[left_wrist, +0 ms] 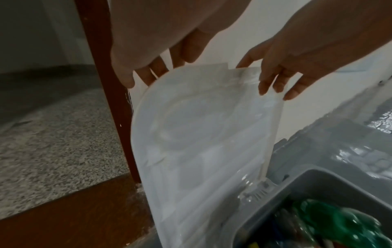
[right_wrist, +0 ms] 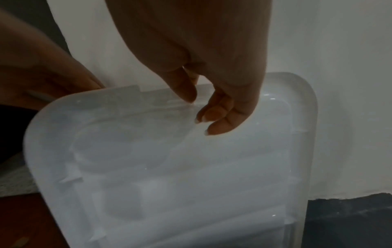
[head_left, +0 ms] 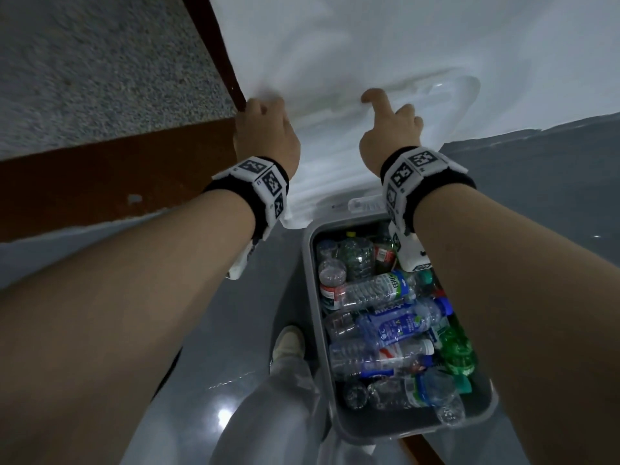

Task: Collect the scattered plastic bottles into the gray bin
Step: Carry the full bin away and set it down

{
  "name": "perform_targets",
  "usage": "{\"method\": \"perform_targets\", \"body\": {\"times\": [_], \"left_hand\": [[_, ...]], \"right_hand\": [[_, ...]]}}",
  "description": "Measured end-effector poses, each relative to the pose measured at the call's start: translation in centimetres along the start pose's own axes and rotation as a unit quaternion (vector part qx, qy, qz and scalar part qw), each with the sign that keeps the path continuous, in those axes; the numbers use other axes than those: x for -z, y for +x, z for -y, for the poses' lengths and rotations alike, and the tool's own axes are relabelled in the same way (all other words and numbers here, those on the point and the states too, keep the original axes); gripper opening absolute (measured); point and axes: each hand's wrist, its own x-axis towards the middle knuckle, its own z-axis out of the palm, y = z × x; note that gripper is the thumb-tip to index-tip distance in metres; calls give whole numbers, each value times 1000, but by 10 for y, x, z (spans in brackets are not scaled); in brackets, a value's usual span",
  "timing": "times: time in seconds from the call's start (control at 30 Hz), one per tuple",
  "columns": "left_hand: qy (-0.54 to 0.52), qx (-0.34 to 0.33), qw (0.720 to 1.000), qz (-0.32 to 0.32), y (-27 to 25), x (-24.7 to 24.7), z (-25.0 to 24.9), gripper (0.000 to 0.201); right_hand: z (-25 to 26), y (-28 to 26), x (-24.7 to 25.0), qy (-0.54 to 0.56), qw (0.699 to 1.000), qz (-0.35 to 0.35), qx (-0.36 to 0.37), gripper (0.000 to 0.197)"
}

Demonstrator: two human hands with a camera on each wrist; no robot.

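The gray bin (head_left: pixel 385 427) stands on the floor, filled with several plastic bottles (head_left: pixel 396 327), clear, blue-labelled and green (head_left: pixel 456 350). Its translucent white lid (head_left: pixel 335 162) stands upright against the white wall just behind the bin. My left hand (head_left: pixel 265 109) grips the lid's top left corner, fingers behind it (left_wrist: pixel 144 72). My right hand (head_left: pixel 389 109) pinches the lid's top edge further right, fingers curled over the front (right_wrist: pixel 203 109). In the left wrist view, the bin's rim (left_wrist: pixel 297 184) and a green bottle (left_wrist: pixel 339 223) show at the lower right.
A brown wooden frame (head_left: pixel 218 62) and threshold (head_left: pixel 100 176) border a speckled stone floor (head_left: pixel 84 62) at the left. Glossy gray floor (head_left: pixel 536 182) surrounds the bin. My leg and shoe (head_left: pixel 288 344) stand just left of the bin.
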Motion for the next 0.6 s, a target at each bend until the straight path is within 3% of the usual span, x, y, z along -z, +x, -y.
{"method": "perform_targets", "body": {"times": [0.1,0.27,0.4,0.6], "left_hand": [[-36,27,998,40,-11,-4,-3,37],[-96,11,993,64,-47,-17,-11,36],[-119,44,990,63,-73,-21,-17,36],[-98,59,984,136,-122,-19,-23,38]], "right_hand": [[-2,-5,-1,88,996,33,-11,48],[-7,-30,-8,210,974,-22,-78,27],[-21,-49,-11,261,952,-55,-149,43],[-65,-105,-13,294,936,-38,-192,19]]}}
